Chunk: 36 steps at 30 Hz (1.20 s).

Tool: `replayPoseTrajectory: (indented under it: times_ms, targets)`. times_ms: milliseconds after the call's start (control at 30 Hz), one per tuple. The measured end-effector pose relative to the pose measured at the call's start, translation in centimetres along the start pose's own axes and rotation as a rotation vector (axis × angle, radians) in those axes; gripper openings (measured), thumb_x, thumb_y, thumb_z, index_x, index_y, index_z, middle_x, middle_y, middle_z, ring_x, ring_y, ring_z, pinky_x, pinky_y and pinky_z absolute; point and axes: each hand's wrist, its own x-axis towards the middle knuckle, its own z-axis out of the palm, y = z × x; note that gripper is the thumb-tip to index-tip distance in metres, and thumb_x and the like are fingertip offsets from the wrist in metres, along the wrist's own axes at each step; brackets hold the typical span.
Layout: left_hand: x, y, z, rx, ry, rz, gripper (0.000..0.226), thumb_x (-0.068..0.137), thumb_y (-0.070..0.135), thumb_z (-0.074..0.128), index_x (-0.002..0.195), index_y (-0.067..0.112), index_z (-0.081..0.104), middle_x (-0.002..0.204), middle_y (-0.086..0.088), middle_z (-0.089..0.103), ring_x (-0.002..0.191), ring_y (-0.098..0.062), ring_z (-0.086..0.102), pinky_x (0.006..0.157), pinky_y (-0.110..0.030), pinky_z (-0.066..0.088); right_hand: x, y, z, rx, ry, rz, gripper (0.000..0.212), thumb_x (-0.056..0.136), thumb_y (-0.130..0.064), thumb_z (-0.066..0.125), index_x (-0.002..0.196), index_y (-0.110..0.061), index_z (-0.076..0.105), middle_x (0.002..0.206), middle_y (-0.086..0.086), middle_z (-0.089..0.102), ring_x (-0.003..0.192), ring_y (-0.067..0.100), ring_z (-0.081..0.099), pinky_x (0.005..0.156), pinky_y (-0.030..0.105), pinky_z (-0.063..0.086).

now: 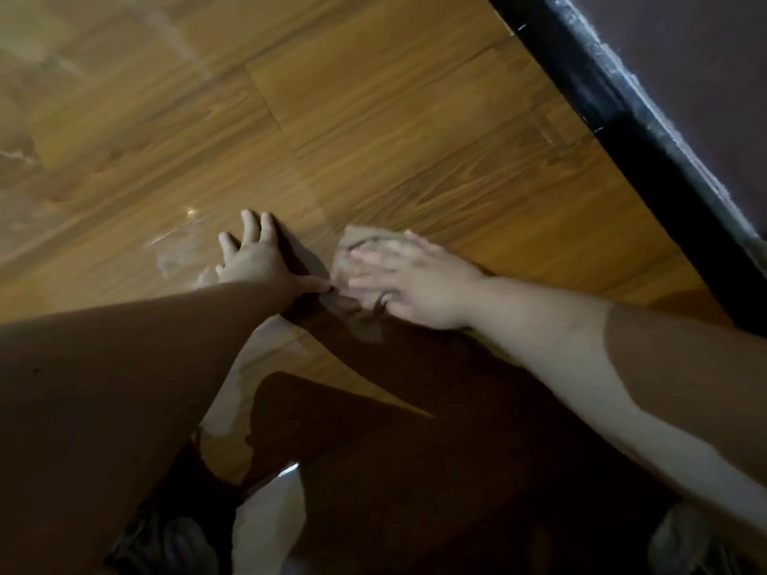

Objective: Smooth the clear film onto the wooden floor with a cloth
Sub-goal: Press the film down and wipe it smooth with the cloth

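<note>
Two bare hands lie side by side on the wooden floor point(373, 118), near the middle of the view and well short of the black skirting board point(622, 114) that runs along the floor's far right edge under a dull purple wall point(705, 51). The left hand point(253, 261) rests palm down on the boards with its fingers straight and spread, holding nothing, and its thumb reaches sideways until it almost touches the cloth. The right hand point(409, 280) lies flat on top of a crumpled tan cloth point(352, 244), pressing it down with fingers stretched out rather than curled round it. Folds of the cloth show past the fingertips and below the palm. A dark band sits on one finger, though which finger cannot be told. The clear film point(178, 251) is hard to make out: it shows mainly as a glossy, wrinkled patch with small glints just left of the left hand, lying on the planks, and its edges cannot be traced. Both forearms reach in from the lower corners, and a deep shadow covers the floor between them. Blurred dark shapes sit at the bottom edge.
</note>
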Motion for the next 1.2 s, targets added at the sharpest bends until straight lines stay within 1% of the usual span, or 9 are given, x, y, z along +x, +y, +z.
replayPoseTrajectory:
  times_ms: [133, 267, 333, 533, 700, 833, 900, 1100, 1200]
  targets:
    - [-0.2, -0.2, 0.1, -0.021, 0.002, 0.008, 0.129, 0.061, 0.068, 0.074, 0.153, 0.025, -0.005, 0.160, 0.009, -0.014, 0.146, -0.034, -0.007, 0.113, -0.060, 0.022, -0.8, 8.0, -2.6, -0.007, 0.213, 0.559, 0.054, 0.092, -0.035, 0.038, 0.145, -0.037, 0.027, 0.157, 0.002, 0.019, 0.140, 0.031, 0.023, 0.114, 0.049, 0.018]
    - [-0.1, -0.7, 0.1, -0.059, -0.023, 0.028, 0.128, 0.062, 0.064, 0.076, 0.153, 0.025, -0.004, 0.160, 0.010, -0.015, 0.146, -0.033, -0.010, 0.112, -0.061, 0.021, 0.2, 11.4, -5.2, 0.319, 0.262, 1.115, 0.060, 0.093, -0.059, 0.029, 0.149, -0.041, 0.016, 0.161, 0.000, 0.000, 0.146, 0.030, 0.003, 0.117, 0.047, 0.005]
    - [-0.1, -1.2, 0.3, -0.085, -0.017, 0.037, 0.128, 0.062, 0.063, 0.077, 0.154, 0.026, -0.004, 0.159, 0.011, -0.015, 0.146, -0.031, -0.011, 0.113, -0.060, 0.022, 2.6, 8.1, -4.6, 0.243, 0.219, 1.021, 0.054, 0.095, -0.056, 0.028, 0.147, -0.043, 0.019, 0.160, 0.003, 0.005, 0.146, 0.032, 0.001, 0.116, 0.051, 0.005]
    - [-0.6, -3.1, 0.6, -0.092, 0.050, 0.119, 0.125, 0.059, 0.075, 0.070, 0.154, 0.022, 0.008, 0.161, 0.011, -0.004, 0.148, -0.020, -0.002, 0.117, -0.044, 0.023, 6.5, -4.8, -1.2, 0.114, 0.030, 0.132, 0.055, 0.092, -0.032, 0.040, 0.143, -0.045, 0.028, 0.160, -0.011, 0.006, 0.146, 0.021, -0.001, 0.116, 0.048, 0.001]
    - [-1.6, -6.9, 0.2, -0.074, 0.052, 0.153, 0.104, 0.071, 0.057, 0.075, 0.152, 0.026, 0.019, 0.160, 0.014, 0.004, 0.145, -0.018, 0.019, 0.111, -0.036, 0.031, 5.0, 0.1, -2.4, 0.082, 0.212, 0.484, 0.049, 0.095, -0.034, 0.040, 0.144, -0.033, 0.037, 0.156, 0.005, 0.025, 0.145, 0.024, 0.015, 0.118, 0.040, 0.013]
    - [-2.9, -9.4, 0.2, -0.056, 0.027, 0.173, 0.086, 0.082, 0.049, 0.069, 0.152, 0.028, 0.022, 0.160, 0.014, 0.006, 0.143, -0.019, 0.022, 0.111, -0.037, 0.031, 4.1, 2.2, -3.0, 0.296, 0.240, 1.029, 0.056, 0.097, -0.046, 0.032, 0.150, -0.034, 0.018, 0.161, 0.002, 0.003, 0.146, 0.030, 0.001, 0.119, 0.042, 0.003]
    - [-3.6, -11.4, 0.1, -0.031, 0.018, 0.156, 0.082, 0.084, 0.048, 0.066, 0.152, 0.029, 0.024, 0.160, 0.014, 0.008, 0.143, -0.018, 0.021, 0.110, -0.036, 0.031, 5.8, -1.5, -2.0, 0.234, 0.186, 0.958, 0.056, 0.097, -0.049, 0.028, 0.150, -0.037, 0.014, 0.161, 0.001, 0.001, 0.146, 0.029, -0.004, 0.118, 0.047, 0.001]
    - [-4.4, -15.2, -1.3, 0.008, 0.092, 0.141, 0.054, 0.083, 0.030, 0.066, 0.135, 0.023, 0.053, 0.150, 0.003, 0.037, 0.126, -0.025, 0.047, 0.095, -0.032, 0.041, 9.5, -16.8, 1.7, 0.270, 0.032, 0.299, 0.058, 0.091, -0.028, 0.042, 0.143, -0.046, 0.028, 0.160, -0.010, 0.003, 0.146, 0.020, -0.008, 0.115, 0.049, -0.002]
    - [-4.0, -15.6, -2.2, 0.034, 0.061, 0.162, 0.048, 0.082, 0.024, 0.065, 0.129, 0.023, 0.058, 0.138, 0.000, 0.051, 0.115, -0.026, 0.054, 0.087, -0.031, 0.044, 9.3, -18.1, 2.4, 0.296, 0.090, 0.350, 0.059, 0.089, -0.028, 0.047, 0.144, -0.045, 0.029, 0.159, -0.013, 0.000, 0.146, 0.018, -0.007, 0.116, 0.044, -0.002]
